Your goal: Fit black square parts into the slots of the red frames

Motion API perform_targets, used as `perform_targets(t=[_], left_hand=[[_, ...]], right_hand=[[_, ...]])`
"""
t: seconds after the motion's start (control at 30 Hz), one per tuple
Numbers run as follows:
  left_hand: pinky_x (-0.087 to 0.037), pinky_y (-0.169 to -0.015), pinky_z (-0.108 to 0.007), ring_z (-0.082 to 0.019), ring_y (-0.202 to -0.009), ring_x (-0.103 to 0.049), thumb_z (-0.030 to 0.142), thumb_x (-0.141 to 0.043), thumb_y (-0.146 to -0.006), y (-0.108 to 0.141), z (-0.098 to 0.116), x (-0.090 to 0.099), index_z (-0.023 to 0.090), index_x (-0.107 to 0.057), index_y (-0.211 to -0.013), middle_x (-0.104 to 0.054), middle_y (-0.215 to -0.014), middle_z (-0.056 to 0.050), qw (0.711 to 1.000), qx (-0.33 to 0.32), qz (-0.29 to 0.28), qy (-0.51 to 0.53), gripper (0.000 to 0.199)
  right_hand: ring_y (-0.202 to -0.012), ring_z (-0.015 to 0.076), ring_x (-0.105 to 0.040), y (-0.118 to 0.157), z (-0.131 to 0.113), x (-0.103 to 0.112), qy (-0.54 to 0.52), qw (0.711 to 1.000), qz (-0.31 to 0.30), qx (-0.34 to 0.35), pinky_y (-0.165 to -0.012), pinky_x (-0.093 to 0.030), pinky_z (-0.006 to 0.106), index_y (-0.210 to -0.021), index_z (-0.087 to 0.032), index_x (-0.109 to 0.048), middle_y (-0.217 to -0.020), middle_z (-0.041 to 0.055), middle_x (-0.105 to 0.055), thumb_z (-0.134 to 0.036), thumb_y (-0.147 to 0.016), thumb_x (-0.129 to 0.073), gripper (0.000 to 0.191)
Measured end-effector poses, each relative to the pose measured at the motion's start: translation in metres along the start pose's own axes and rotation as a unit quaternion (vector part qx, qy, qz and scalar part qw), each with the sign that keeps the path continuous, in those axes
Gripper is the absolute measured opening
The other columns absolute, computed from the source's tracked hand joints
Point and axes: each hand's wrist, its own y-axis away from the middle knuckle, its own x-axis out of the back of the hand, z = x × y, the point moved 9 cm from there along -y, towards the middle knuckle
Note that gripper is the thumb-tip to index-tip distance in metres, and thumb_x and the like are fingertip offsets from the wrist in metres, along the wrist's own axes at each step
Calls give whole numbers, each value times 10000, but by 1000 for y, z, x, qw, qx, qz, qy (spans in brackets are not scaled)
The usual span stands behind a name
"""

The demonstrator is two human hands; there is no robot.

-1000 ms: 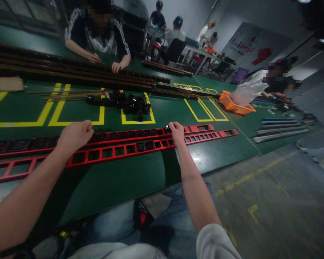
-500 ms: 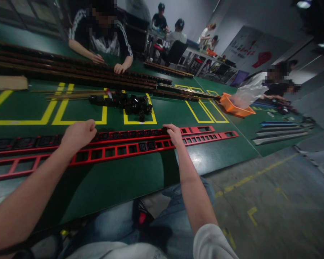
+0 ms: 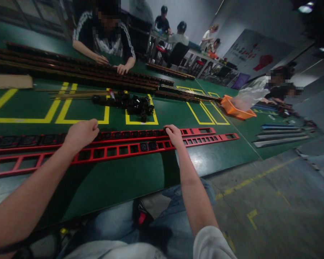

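Two long red slotted frames lie side by side on the green table. The far frame [image 3: 205,131] carries a row of black square modules [image 3: 126,134]; the near frame [image 3: 112,151] has two black modules [image 3: 148,146] and many bare slots. My left hand [image 3: 82,133] is curled in a fist over the far frame; what its fingers hold, if anything, is hidden. My right hand [image 3: 174,134] has its fingertips at the far frame's right part, beside the last module in the row, pressed at something too small to make out.
Beyond the frames lies a pile of black parts [image 3: 137,105]. Long dark strips [image 3: 70,72] cross the table, with a person's hands [image 3: 122,68] on them. An orange bin [image 3: 237,110] with a plastic bag and several grey strips [image 3: 280,136] are at the right.
The whole view has shifted slightly. Both hands stay in nearly the same places over the far frame. The person opposite has moved their hands a little.
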Motion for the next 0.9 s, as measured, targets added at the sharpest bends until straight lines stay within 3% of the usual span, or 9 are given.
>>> perform_targets(t=[0.33,0.53,0.67,0.9], left_hand=[[-355,-610,-292,-200,-701,-537,300,-383,-956,4,1,3,186,-548,-911,-643,-807,-75,1000,13,-11,18,206],[-362,-627,-313,-214,-701,-527,309,-378,-942,2,-1,1,195,-549,-910,-622,-806,-78,1000,13,-10,14,209],[-334,-611,-310,-208,-688,-508,313,-373,-938,2,-1,1,200,-527,-893,-598,-791,-74,1000,10,-6,25,197],[-316,-599,-308,-206,-684,-523,323,-378,-939,2,-1,0,207,-505,-859,-608,-779,-68,1000,5,3,16,190]], right_hand=[[-981,236,-671,1,7,3,-29,999,17,-25,-913,-511,378,-1000,-215,-753,-1027,63,-753,-421,-911,-493,343],[-789,202,-639,3,3,-1,-12,1000,3,-18,-767,-492,327,-971,-216,-764,-852,30,-732,-409,-918,-488,341],[-745,191,-619,3,0,-5,6,1000,-14,-7,-747,-480,315,-959,-219,-771,-803,21,-715,-356,-920,-496,309],[-933,209,-648,-6,8,-9,43,999,-19,-26,-869,-493,337,-917,-231,-726,-954,37,-725,-275,-947,-462,270]])
